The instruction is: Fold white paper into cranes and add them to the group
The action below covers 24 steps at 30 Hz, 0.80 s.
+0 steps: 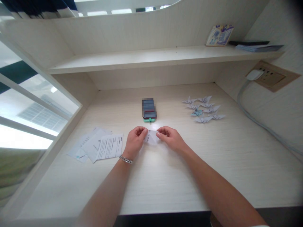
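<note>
A small piece of printed white paper (151,137) is stretched between my two hands, just above the desk. My left hand (136,138) pinches its left edge with thumb and fingers; a silver chain bracelet is on that wrist. The right edge is pinched by my right hand (170,137). Straight beyond the paper lies a phone (149,108) with a green piece at its near end. To the right sit several folded paper cranes (211,109), mostly white, one of them a light blue crane (197,112). Loose printed sheets (110,147) overlap on the left.
A shelf (146,60) runs above the back of the desk, holding a small box (219,35) and flat items at its right end. A white plug (255,75) sits in the wall socket, its grey cable (258,121) hanging along the right side. Window bars are at left.
</note>
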### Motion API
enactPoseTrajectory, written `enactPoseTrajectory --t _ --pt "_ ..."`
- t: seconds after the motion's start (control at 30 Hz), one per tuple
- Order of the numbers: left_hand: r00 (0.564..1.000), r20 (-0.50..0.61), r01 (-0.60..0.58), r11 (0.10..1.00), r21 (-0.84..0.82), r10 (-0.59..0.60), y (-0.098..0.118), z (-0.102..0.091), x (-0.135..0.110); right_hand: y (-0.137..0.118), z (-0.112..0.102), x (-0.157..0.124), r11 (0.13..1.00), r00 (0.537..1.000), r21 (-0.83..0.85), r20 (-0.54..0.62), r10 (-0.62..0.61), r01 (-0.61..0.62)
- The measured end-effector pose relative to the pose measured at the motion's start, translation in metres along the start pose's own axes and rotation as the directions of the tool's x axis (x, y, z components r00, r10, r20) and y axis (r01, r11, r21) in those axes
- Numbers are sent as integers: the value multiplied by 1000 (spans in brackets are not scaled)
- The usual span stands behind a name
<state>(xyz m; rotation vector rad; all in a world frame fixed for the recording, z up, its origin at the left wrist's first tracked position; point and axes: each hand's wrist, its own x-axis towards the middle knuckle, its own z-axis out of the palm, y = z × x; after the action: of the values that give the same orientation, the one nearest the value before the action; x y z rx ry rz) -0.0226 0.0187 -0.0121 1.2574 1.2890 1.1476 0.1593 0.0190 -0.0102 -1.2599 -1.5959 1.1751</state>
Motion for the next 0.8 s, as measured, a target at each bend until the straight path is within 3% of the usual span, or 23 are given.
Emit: enactPoseTrajectory --t 0.17,0.37,0.5,0.63,0.7,0.8 --pt "990 144 -9 995 97 -5 3 8 -8 0 1 -1 999 999 -38 -27 -20 19" --pt "972 233 -104 951 290 36 10 6 -14 -2 -2 -1 999 999 -42 51 -10 12" --pt "965 262 -78 954 290 -1 10 1 -12 4 -9 4 997 999 65 8 35 -36" --pt "978 209 -58 956 288 -4 8 -5 -9 7 -18 8 988 995 142 -71 65 -54" --pt "984 179 -44 968 246 0 9 -5 -8 6 -18 7 990 996 133 -54 65 -57" --pt "971 237 -38 981 188 -8 11 1 -11 3 -14 4 995 998 81 37 58 -61"
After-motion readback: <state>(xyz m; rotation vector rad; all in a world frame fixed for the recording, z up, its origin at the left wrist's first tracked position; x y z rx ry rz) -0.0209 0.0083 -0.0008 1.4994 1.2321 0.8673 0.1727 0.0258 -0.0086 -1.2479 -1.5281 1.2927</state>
